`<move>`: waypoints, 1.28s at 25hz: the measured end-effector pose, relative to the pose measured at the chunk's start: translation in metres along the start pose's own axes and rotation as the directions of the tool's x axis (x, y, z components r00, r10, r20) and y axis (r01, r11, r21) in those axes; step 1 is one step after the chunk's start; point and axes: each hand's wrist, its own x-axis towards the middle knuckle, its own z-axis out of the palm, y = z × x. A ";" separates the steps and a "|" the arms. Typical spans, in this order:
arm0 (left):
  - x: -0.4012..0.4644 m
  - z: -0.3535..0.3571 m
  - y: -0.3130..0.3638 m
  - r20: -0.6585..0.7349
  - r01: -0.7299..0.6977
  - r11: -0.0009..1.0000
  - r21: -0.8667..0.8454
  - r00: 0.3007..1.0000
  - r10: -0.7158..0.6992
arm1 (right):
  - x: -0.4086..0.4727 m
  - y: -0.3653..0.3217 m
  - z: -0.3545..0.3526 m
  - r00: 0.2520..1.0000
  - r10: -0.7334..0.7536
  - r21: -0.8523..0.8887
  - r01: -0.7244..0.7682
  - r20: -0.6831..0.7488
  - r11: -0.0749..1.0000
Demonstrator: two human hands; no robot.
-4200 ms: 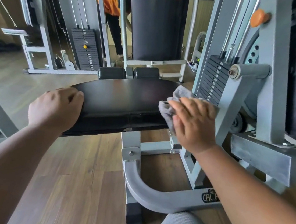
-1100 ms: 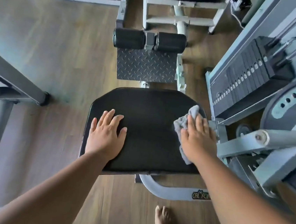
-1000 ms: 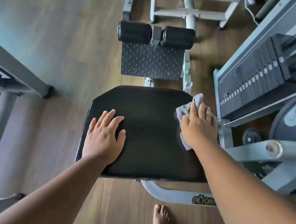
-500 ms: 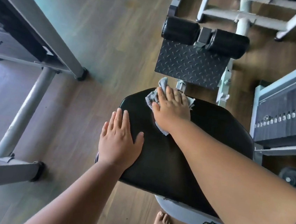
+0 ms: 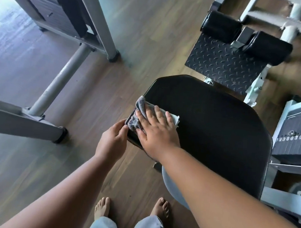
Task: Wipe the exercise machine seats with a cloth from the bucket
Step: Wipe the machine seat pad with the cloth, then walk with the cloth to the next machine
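the right hand (image 5: 156,133) lies flat on a grey cloth (image 5: 140,112), fingers straight and a little spread, pressing it onto the left edge of the black seat (image 5: 209,131) of the exercise machine. the cloth is crumpled, with one end bunched past the fingertips and a paler corner showing beside the little finger; part of it hangs over the seat's left rim. the left hand (image 5: 112,141) sits just beside the seat at that same edge, its fingers curled against the side of the pad right under the cloth; whether it grips the pad or only touches it cannot be told. both bare forearms reach in from the bottom of the view, the right one crossing over the seat's near corner. beyond the seat stands a black tread plate (image 5: 223,64) with two black roller pads (image 5: 247,36) at its far side, on a pale metal frame. a weight stack (image 5: 299,137) shows at the right edge. to the left, grey steel legs of another machine (image 5: 60,78) rest on the wooden floor (image 5: 136,28). two bare feet (image 5: 161,208) and grey trouser hems stand on the floor below the seat.
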 end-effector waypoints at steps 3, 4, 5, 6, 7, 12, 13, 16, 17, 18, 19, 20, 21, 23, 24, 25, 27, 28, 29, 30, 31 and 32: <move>-0.023 -0.008 -0.003 -0.007 0.010 1.000 0.025 1.000 -0.010 | -0.038 -0.002 -0.001 0.998 -0.061 0.055 0.063 -0.035 0.996; -0.032 -0.014 -0.003 -0.009 0.026 0.998 0.051 1.000 -0.026 | -0.049 -0.004 -0.004 0.997 -0.071 0.106 0.073 -0.025 0.992; -0.043 -0.022 -0.003 -0.014 0.030 0.996 0.086 0.999 -0.029 | -0.060 -0.008 -0.009 0.998 -0.068 0.166 0.067 -0.001 0.984; -0.054 -0.032 -0.005 -0.020 0.020 0.993 0.120 1.000 -0.017 | -0.070 -0.015 -0.015 0.999 -0.050 0.217 0.046 0.012 0.975; -0.066 -0.046 -0.009 -0.029 -0.001 0.989 0.149 1.000 0.005 | -0.079 -0.027 -0.025 1.000 -0.030 0.232 0.028 0.006 0.972; -0.140 -0.146 -0.054 -0.089 -0.072 0.971 0.227 0.992 0.094 | -0.115 -0.137 -0.081 0.993 -0.118 0.182 0.120 -0.019 0.976; -0.160 -0.173 -0.071 -0.105 -0.081 0.970 0.228 0.989 0.108 | -0.125 -0.168 -0.089 0.985 -0.168 0.165 0.174 -0.048 0.971; -0.239 -0.263 -0.138 -0.162 -0.061 0.958 0.281 0.981 0.109 | -0.166 -0.274 -0.098 0.934 -0.329 0.118 0.345 -0.140 0.931; -0.274 -0.298 -0.166 -0.196 -0.028 0.947 0.319 0.976 0.095 | -0.182 -0.317 -0.097 0.906 -0.391 0.098 0.409 -0.163 0.907; -0.305 -0.330 -0.191 -0.235 0.007 0.937 0.350 0.969 0.080 | -0.196 -0.357 -0.095 0.878 -0.445 0.083 0.464 -0.177 0.882; -0.335 -0.361 -0.215 -0.279 0.047 0.931 0.362 0.958 0.060 | -0.210 -0.397 -0.094 0.848 -0.494 0.074 0.514 -0.191 0.855; -0.364 -0.389 -0.236 -0.325 0.085 0.931 0.356 0.945 0.038 | -0.224 -0.438 -0.093 0.818 -0.540 0.065 0.561 -0.200 0.826; -0.391 -0.415 -0.253 -0.369 0.119 0.936 0.332 0.929 0.012 | -0.236 -0.475 -0.093 0.788 -0.583 0.055 0.602 -0.198 0.796; -0.444 -0.466 -0.288 -0.454 0.176 0.943 0.281 0.891 -0.031 | -0.261 -0.552 -0.091 0.723 -0.668 0.026 0.682 -0.177 0.731; -0.465 -0.485 -0.302 -0.485 0.196 0.944 0.267 0.873 -0.045 | -0.271 -0.582 -0.092 0.690 -0.703 0.016 0.716 -0.170 0.698; -0.485 -0.501 -0.315 -0.512 0.222 0.943 0.248 0.857 -0.067 | -0.279 -0.610 -0.091 0.655 -0.737 0.004 0.748 -0.166 0.664; -0.521 -0.528 -0.339 -0.555 0.287 0.939 0.191 0.820 -0.138 | -0.290 -0.657 -0.089 0.594 -0.790 -0.030 0.796 -0.148 0.604; -0.535 -0.538 -0.351 -0.574 0.308 0.938 0.161 0.802 -0.165 | -0.292 -0.677 -0.088 0.570 -0.812 -0.049 0.814 -0.129 0.579; -0.546 -0.546 -0.361 -0.592 0.324 0.937 0.133 0.784 -0.187 | -0.292 -0.693 -0.087 0.550 -0.827 -0.064 0.827 -0.116 0.558; -0.556 -0.553 -0.371 -0.609 0.341 0.935 0.102 0.765 -0.212 | -0.290 -0.712 -0.087 0.527 -0.843 -0.081 0.841 -0.107 0.535; -0.562 -0.558 -0.380 -0.618 0.353 0.932 0.078 0.751 -0.233 | -0.287 -0.726 -0.088 0.509 -0.854 -0.092 0.850 -0.104 0.518; -0.566 -0.561 -0.388 -0.626 0.365 0.929 0.051 0.737 -0.255 | -0.282 -0.739 -0.086 0.490 -0.866 -0.099 0.861 -0.095 0.498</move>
